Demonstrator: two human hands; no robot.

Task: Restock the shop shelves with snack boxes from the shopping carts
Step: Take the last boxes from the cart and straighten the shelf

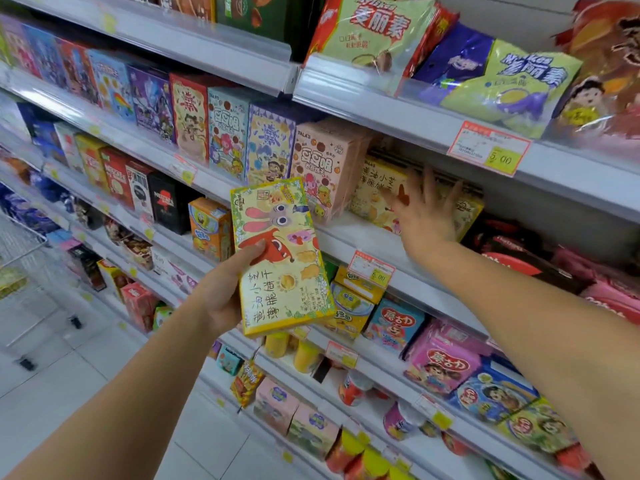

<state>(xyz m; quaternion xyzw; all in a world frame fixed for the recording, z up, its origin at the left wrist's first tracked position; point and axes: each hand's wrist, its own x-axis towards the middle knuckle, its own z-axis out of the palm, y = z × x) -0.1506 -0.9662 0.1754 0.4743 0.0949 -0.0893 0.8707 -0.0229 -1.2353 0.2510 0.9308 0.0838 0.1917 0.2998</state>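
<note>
While your left hand (221, 296) grips the flat, glossy yellow cardboard box (282, 271) before the shelf (346, 239) front edge, your right hand (427, 220) spreads straight fingers over matching shelved boxes (372, 199).

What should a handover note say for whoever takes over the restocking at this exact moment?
Left hand: grips a yellow box in front of the shelves.
Right hand: open, fingers spread at the matching yellow boxes on the shelf, right of the pink boxes; contact unclear.
Cart: far left, contents blurred.
Done: some yellow boxes already stand on the shelf.
Left: shelve the held box, probably with those, then fetch more.
</note>
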